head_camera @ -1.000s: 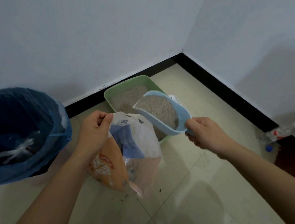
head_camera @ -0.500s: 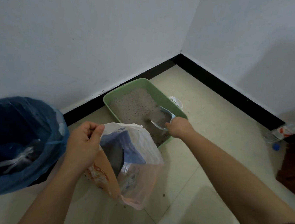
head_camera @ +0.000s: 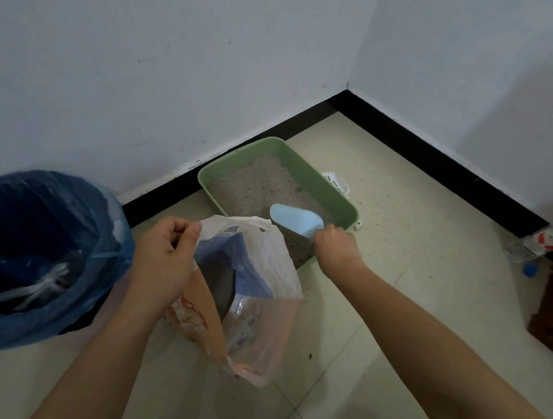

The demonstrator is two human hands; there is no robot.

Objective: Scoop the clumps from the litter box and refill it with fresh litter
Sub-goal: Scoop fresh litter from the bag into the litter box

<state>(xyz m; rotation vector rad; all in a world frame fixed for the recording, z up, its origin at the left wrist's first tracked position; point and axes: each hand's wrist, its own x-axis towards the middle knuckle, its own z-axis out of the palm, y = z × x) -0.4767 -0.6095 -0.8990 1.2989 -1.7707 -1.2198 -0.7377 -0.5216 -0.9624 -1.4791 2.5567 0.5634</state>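
Nearest: left hand (head_camera: pixel 162 258) pinches the top edge of the fresh litter bag (head_camera: pixel 253 310) between thumb and curled fingers, holding its mouth open; the bag stands on the tile floor (head_camera: pixel 396 292), just beside a bin with a blue liner (head_camera: pixel 22 249) at left. Beyond the bag, right hand (head_camera: pixel 336 247) is closed round the handle of the pale blue scoop (head_camera: pixel 296 220), whose bowl is over the grey litter (head_camera: pixel 253 186) at the near right end of the green litter box (head_camera: pixel 316 179). The box sits on the floor against the black baseboard (head_camera: pixel 277 130) near the room corner; a white slotted scoop (head_camera: pixel 336 183) shows behind its right wall, and a plastic bottle (head_camera: pixel 537 239) lies far right.
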